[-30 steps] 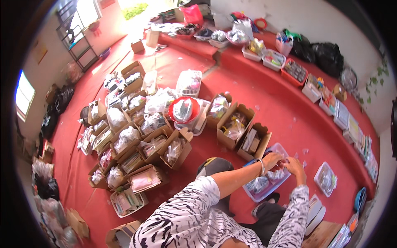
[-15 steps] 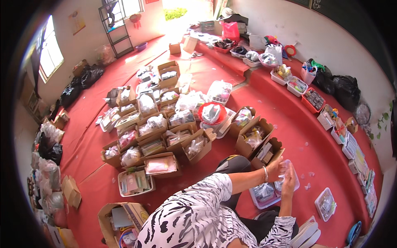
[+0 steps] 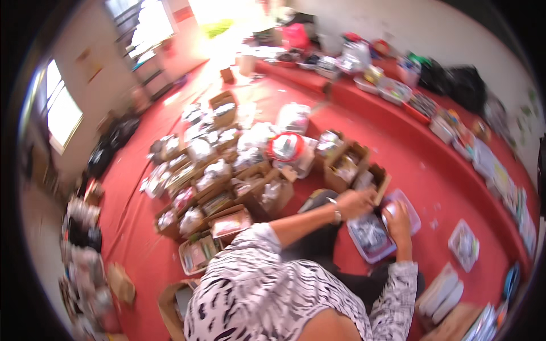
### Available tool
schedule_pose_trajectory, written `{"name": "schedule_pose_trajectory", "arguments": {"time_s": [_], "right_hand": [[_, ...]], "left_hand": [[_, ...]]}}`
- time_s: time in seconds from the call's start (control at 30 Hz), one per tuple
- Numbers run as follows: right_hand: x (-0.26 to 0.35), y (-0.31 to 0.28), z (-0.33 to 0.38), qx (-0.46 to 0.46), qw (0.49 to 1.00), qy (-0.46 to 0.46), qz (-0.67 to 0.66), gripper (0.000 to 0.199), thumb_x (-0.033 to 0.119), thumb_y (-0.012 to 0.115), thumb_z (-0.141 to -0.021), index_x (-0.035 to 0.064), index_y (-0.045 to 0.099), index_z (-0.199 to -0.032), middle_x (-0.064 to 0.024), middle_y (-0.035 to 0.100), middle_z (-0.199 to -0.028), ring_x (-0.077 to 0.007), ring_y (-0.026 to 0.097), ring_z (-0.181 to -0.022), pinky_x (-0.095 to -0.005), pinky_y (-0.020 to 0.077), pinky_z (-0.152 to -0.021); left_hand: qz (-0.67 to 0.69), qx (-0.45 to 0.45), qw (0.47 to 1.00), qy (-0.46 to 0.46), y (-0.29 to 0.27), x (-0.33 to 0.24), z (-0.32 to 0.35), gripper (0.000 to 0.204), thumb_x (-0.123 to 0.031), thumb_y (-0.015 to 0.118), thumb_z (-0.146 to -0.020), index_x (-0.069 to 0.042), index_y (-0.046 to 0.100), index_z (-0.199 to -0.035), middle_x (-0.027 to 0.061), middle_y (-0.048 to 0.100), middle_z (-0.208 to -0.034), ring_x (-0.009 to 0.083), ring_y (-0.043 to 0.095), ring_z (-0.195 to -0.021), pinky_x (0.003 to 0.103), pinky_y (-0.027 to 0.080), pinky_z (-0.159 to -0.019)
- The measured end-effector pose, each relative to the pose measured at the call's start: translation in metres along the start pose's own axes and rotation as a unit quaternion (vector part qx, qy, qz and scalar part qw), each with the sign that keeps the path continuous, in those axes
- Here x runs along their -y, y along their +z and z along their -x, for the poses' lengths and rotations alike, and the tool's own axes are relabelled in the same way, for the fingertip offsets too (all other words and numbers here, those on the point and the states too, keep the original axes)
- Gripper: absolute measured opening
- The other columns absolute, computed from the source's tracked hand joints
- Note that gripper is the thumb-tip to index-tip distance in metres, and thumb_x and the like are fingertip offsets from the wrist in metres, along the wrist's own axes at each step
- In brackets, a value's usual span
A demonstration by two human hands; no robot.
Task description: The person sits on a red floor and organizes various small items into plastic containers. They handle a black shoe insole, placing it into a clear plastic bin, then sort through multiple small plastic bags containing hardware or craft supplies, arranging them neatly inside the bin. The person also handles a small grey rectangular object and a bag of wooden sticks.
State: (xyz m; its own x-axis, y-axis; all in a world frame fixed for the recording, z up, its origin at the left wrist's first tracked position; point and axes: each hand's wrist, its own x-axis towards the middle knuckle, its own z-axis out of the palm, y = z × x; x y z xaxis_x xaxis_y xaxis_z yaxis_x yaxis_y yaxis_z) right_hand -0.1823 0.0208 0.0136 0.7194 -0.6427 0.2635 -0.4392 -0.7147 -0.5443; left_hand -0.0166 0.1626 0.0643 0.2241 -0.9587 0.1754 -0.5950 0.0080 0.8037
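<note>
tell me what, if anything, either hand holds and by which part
Cannot be told: the left hand and right hand are too blurred to show any hold.

Red carpet (image 3: 387,153) throughout; left of the left hand (image 3: 357,203), rows of open cardboard cartons (image 3: 281,196) crammed with clear-bagged goods; red basin (image 3: 300,149) beside them; far left, black plastic sacks (image 3: 119,133) by the wall, bright window (image 3: 63,108) in it; right of the right hand (image 3: 398,219), well apart, translucent tub (image 3: 453,244), contents blurred; beyond both hands, raised red step (image 3: 387,113) bearing tubs (image 3: 417,117) and more black sacks (image 3: 466,88), pink bag (image 3: 296,37) toward its far end
</note>
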Motion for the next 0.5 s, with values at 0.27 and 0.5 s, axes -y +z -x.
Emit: {"name": "schedule_pose_trajectory", "arguments": {"time_s": [0.27, 0.5], "right_hand": [[-0.039, 0.008, 0.017, 0.246, 0.949, -0.067, 0.186, 0.028, 0.028, 0.061, -0.077, 0.0069, 0.060, -0.096, -0.0138, 0.059, -0.107, -0.0297, 0.056, -0.100, -0.0419, 0.0462, -0.081], [-0.065, 0.029, 0.053, 0.123, 0.972, -0.118, 0.160, 0.013, 0.011, 0.057, -0.065, 0.0087, 0.067, -0.072, -0.0085, 0.066, -0.079, -0.0265, 0.064, -0.076, -0.0388, 0.0506, -0.061]], "left_hand": [[-0.362, 0.003, 0.932, 0.021, -0.010, 0.074, 0.015, 0.033, -0.026, 0.053, -0.083, -0.005, 0.058, -0.108, 0.0141, 0.060, -0.109, 0.0311, 0.056, -0.102, 0.041, 0.044, -0.085], [-0.335, 0.043, 0.939, -0.069, 0.005, 0.045, 0.010, 0.033, -0.034, 0.053, -0.084, -0.011, 0.062, -0.106, 0.0128, 0.064, -0.099, 0.0323, 0.060, -0.093, 0.041, 0.046, -0.081]]}}
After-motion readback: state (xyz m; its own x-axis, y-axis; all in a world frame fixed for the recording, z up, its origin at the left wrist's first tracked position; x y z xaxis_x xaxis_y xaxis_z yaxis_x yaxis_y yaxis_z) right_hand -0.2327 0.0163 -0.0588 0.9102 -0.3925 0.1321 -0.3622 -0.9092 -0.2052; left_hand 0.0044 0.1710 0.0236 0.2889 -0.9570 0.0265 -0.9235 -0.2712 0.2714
